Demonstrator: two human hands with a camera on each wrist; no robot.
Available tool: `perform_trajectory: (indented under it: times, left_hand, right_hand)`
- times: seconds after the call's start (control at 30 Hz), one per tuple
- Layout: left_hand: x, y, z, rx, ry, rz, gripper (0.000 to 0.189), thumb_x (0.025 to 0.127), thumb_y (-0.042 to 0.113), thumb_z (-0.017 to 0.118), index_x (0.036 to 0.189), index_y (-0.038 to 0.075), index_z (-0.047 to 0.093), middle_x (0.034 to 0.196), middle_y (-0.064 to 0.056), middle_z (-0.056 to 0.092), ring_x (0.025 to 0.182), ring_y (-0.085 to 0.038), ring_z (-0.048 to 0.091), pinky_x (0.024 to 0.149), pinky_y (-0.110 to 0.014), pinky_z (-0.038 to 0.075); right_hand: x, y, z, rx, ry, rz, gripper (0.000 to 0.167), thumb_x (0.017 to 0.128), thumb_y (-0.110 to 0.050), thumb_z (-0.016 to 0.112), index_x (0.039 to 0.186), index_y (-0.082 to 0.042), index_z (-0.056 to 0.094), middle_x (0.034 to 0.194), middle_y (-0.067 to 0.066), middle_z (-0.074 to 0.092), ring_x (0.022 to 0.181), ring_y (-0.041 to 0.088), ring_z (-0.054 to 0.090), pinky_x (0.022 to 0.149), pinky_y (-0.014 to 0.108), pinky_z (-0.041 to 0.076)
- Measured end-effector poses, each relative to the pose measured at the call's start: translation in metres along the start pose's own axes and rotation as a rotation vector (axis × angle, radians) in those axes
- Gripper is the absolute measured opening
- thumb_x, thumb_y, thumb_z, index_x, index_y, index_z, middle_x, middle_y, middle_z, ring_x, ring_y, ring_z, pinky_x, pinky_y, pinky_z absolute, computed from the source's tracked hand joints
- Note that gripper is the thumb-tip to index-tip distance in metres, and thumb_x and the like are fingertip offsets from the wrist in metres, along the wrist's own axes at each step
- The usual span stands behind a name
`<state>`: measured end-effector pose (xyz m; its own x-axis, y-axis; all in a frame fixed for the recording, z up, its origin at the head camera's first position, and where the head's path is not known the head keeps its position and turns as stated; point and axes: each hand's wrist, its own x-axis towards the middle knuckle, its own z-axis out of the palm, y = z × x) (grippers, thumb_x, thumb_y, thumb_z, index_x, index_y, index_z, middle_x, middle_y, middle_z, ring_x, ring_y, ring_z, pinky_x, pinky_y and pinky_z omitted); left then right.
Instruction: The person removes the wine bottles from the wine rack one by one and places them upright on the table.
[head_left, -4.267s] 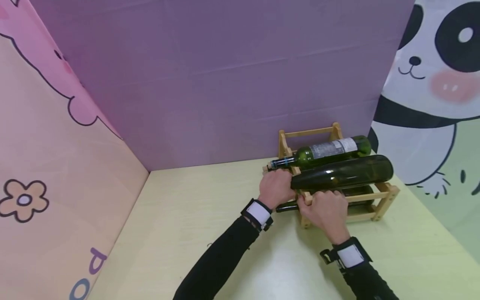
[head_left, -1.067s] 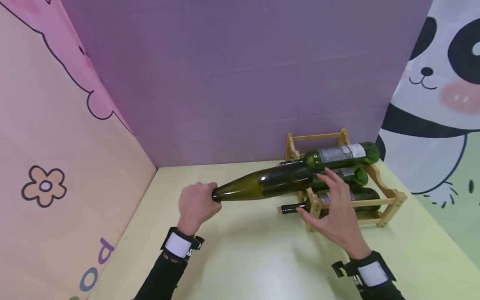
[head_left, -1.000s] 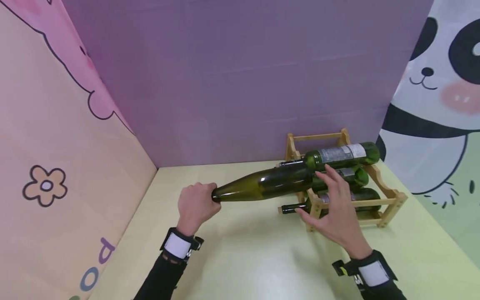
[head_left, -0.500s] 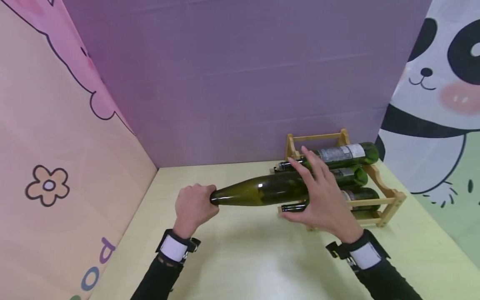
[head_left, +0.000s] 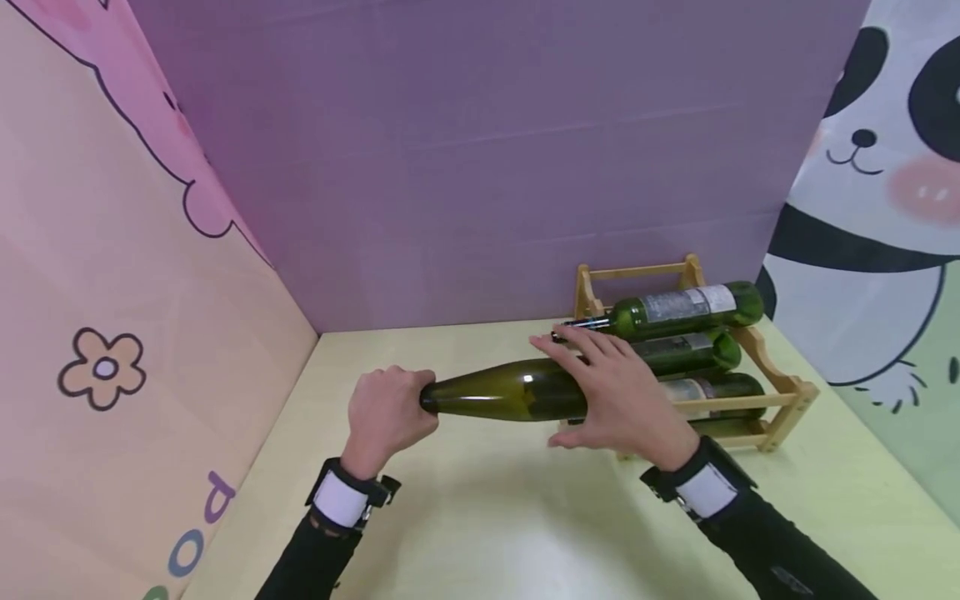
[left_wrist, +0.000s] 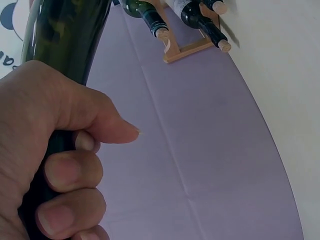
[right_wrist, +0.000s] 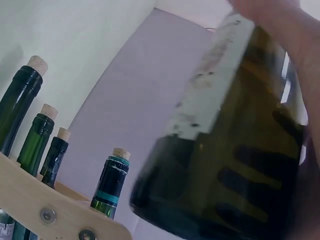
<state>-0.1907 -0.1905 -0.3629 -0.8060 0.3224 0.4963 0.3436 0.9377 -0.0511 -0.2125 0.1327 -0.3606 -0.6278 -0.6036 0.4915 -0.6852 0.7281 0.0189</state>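
My left hand (head_left: pixel 392 417) grips the neck of a dark green wine bottle (head_left: pixel 502 392), held nearly level above the table. In the left wrist view its fingers (left_wrist: pixel 70 172) curl round the neck. My right hand (head_left: pixel 618 400) lies over the bottle's base end, with its fingers nearly straight and spread on the far side and the thumb on the near side. In the right wrist view the bottle (right_wrist: pixel 235 145) fills much of the picture, a whitish label along it, and dark finger shapes show through the glass.
Behind my right hand stands a wooden wine rack (head_left: pixel 791 396) at the table's right side. Several corked bottles lie in it, among them a labelled green bottle (head_left: pixel 690 305) on top. A purple backdrop (head_left: pixel 450 167) rises behind the pale table (head_left: pixel 450 533).
Both hands were at the rack earlier; the left has since drawn the bottle out leftward by its neck. My right hand has moved left from the rack to the bottle's base end.
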Motion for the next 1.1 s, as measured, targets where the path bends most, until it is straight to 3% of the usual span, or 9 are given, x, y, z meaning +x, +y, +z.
perform_trajectory:
  times: [0.13, 0.33, 0.5, 0.77, 0.87, 0.93, 1.1]
  left_hand:
    - [-0.001, 0.002, -0.004, -0.006, -0.009, 0.007, 0.016, 0.064, 0.008, 0.069, 0.069, 0.021, 0.059, 0.053, 0.01, 0.03, 0.048, -0.006, 0.018, 0.045, -0.023, 0.012]
    - [-0.001, 0.003, -0.006, 0.003, 0.012, 0.02, 0.017, 0.063, 0.007, 0.07, 0.068, 0.019, 0.059, 0.053, 0.01, 0.03, 0.049, -0.007, 0.02, 0.045, -0.023, 0.013]
    - [0.0, 0.003, -0.002, 0.016, 0.015, 0.051, 0.017, 0.063, 0.007, 0.071, 0.07, 0.019, 0.061, 0.054, 0.01, 0.033, 0.049, -0.007, 0.021, 0.046, -0.023, 0.013]
    - [0.003, 0.003, 0.002, -0.043, 0.032, 0.143, 0.018, 0.07, 0.01, 0.079, 0.075, 0.017, 0.063, 0.057, 0.01, 0.047, 0.051, -0.005, 0.033, 0.046, -0.022, 0.022]
    - [0.001, 0.0, 0.0, -0.062, 0.074, 0.163, 0.021, 0.07, 0.016, 0.086, 0.08, 0.017, 0.068, 0.067, 0.009, 0.057, 0.061, -0.009, 0.046, 0.051, -0.023, 0.037]
    - [-0.001, -0.003, -0.003, -0.067, 0.115, 0.165, 0.028, 0.067, 0.019, 0.091, 0.086, 0.018, 0.071, 0.077, 0.006, 0.062, 0.074, -0.014, 0.054, 0.062, -0.029, 0.046]
    - [-0.001, -0.016, -0.014, -0.137, 0.194, 0.149, 0.053, 0.062, 0.033, 0.098, 0.107, 0.021, 0.072, 0.101, -0.002, 0.064, 0.106, -0.026, 0.057, 0.088, -0.047, 0.049]
  right_hand:
    - [0.001, -0.001, 0.002, -0.034, -0.003, 0.005, 0.124, 0.057, -0.073, 0.088, 0.16, -0.032, 0.033, 0.155, 0.01, 0.051, 0.136, 0.037, 0.054, 0.108, 0.061, 0.045]
    - [0.002, -0.001, 0.011, -0.097, 0.007, -0.009, 0.108, 0.059, -0.059, 0.093, 0.151, -0.024, 0.049, 0.124, 0.009, 0.07, 0.111, 0.034, 0.068, 0.097, 0.058, 0.054]
    - [-0.001, 0.003, 0.018, -0.11, 0.055, -0.025, 0.102, 0.053, -0.058, 0.094, 0.14, -0.019, 0.058, 0.112, 0.01, 0.07, 0.098, 0.032, 0.069, 0.082, 0.05, 0.06]
    - [-0.006, 0.01, 0.023, -0.134, 0.139, -0.048, 0.104, 0.046, -0.058, 0.096, 0.134, -0.017, 0.06, 0.106, 0.011, 0.07, 0.087, 0.031, 0.07, 0.075, 0.046, 0.061]
    - [-0.007, 0.009, 0.025, -0.126, 0.141, -0.049, 0.103, 0.046, -0.059, 0.095, 0.133, -0.017, 0.06, 0.104, 0.011, 0.07, 0.084, 0.029, 0.07, 0.071, 0.045, 0.061]
    - [-0.006, 0.007, 0.025, -0.12, 0.146, -0.046, 0.103, 0.046, -0.059, 0.095, 0.133, -0.017, 0.06, 0.103, 0.011, 0.07, 0.083, 0.029, 0.07, 0.069, 0.044, 0.061]
    - [-0.005, 0.006, 0.025, -0.11, 0.163, -0.006, 0.102, 0.046, -0.058, 0.094, 0.133, -0.016, 0.06, 0.102, 0.012, 0.071, 0.08, 0.03, 0.07, 0.067, 0.044, 0.061]
